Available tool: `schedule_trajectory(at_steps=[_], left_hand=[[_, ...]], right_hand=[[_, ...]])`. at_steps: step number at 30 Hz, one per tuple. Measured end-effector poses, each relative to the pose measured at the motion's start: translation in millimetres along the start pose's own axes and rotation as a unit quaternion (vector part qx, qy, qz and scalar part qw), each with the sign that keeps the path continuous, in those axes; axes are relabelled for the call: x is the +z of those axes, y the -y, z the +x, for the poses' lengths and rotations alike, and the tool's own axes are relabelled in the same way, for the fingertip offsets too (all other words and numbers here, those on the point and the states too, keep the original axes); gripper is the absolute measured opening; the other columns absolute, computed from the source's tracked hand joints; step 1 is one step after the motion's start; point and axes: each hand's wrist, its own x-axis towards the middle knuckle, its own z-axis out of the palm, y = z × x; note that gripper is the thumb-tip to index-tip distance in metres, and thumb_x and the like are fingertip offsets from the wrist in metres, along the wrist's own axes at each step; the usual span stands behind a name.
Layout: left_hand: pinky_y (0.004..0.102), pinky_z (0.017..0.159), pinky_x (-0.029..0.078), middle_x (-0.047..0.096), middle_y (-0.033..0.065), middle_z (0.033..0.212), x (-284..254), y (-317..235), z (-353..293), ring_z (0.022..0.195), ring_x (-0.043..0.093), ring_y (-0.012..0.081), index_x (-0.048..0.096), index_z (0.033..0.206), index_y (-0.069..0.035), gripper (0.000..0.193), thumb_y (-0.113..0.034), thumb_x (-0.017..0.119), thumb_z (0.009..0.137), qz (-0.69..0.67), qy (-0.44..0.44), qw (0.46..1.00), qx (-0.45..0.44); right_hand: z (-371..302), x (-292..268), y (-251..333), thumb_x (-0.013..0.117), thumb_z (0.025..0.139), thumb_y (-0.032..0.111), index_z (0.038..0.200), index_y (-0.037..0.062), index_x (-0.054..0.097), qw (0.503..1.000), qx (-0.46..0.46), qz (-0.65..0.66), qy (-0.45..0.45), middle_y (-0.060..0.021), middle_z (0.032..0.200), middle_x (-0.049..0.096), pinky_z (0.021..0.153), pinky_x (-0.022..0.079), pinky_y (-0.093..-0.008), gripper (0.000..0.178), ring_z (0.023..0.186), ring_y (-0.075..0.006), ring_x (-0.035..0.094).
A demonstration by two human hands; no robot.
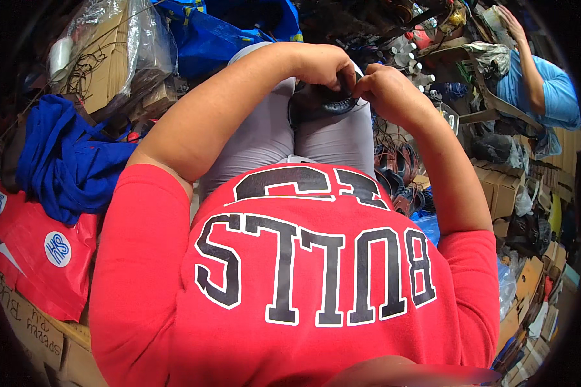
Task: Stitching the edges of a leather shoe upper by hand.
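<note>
1 black shoe [323, 106] is held at the knees, over the lap of light grey trousers [255, 138], with pale stitching seen along its edge. By the left hand [329, 66] it is gripped from above, fingers curled around it. The right hand [388, 93] is pinched closed at the shoe's right edge; whether anything fine is held there cannot be told.

The lap is bordered by the hem of a red shirt [316, 264]. Beyond the knees, a blue bag [203, 48] is spread. To the left, a blue cloth [71, 161] is heaped above a red bag [39, 258], and cardboard [106, 71] is covered in part by clear plastic. To the right, brown shoes [397, 164] are piled near the lap, and bottles [403, 58] are clustered farther off. The room's right side is crowded with cardboard boxes [500, 190]; there, 1 other person [552, 97], dressed in light blue, is seen.
</note>
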Motion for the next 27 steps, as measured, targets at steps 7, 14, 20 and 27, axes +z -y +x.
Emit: schedule_trajectory(at_steps=[7, 14, 20, 27], left_hand=[[0.0346, 0.077, 0.047, 0.062, 0.0091, 0.092, 5.5, 11.6, 11.6, 0.088, 0.06, 0.0254, 0.067, 0.093, -0.009, 0.024, -0.005, 0.07, 0.069, 0.057, -0.133, 0.988, 0.056], [0.0325, 0.077, 0.047, 0.062, 0.0083, 0.09, 8.5, 24.6, 17.8, 0.088, 0.06, 0.0241, 0.069, 0.087, -0.011, 0.022, -0.009, 0.074, 0.065, 0.045, -0.174, 0.981, 0.072], [0.0316, 0.077, 0.046, 0.057, 0.0076, 0.094, 26.6, 10.9, -12.0, 0.089, 0.057, 0.0238, 0.063, 0.085, -0.008, 0.025, -0.013, 0.076, 0.064, 0.096, -0.413, 0.902, 0.087], [0.0302, 0.072, 0.046, 0.056, 0.0081, 0.088, 42.7, 13.5, -25.5, 0.085, 0.057, 0.0241, 0.062, 0.086, -0.005, 0.019, -0.007, 0.07, 0.07, 0.068, -0.307, 0.946, 0.077]], right_hand=[[-0.9, 12.2, -5.1, 0.066, 0.072, 0.002, 0.082, 0.0026, 0.068, 0.991, 0.028, 0.126, -0.019, -0.01, 0.075, 0.064, 0.066, 0.049, -0.0303, 0.01, 0.072, -0.0203, 0.062], [3.4, 18.7, -8.4, 0.07, 0.074, 0.009, 0.083, 0.0006, 0.065, 0.965, 0.114, 0.236, -0.004, -0.0048, 0.07, 0.064, 0.063, 0.047, -0.026, 0.013, 0.065, -0.0093, 0.057], [-11.6, 28.6, -25.7, 0.07, 0.08, 0.019, 0.089, 0.0034, 0.065, 0.864, 0.167, 0.475, -0.013, 0.003, 0.078, 0.062, 0.062, 0.044, -0.0222, 0.019, 0.065, -0.0049, 0.051], [-29.4, 51.8, -38.0, 0.079, 0.067, 0.024, 0.091, 0.009, 0.063, 0.936, 0.061, 0.338, -0.078, -0.003, 0.096, 0.048, 0.077, 0.04, -0.0266, 0.032, 0.092, -0.0146, 0.046]])
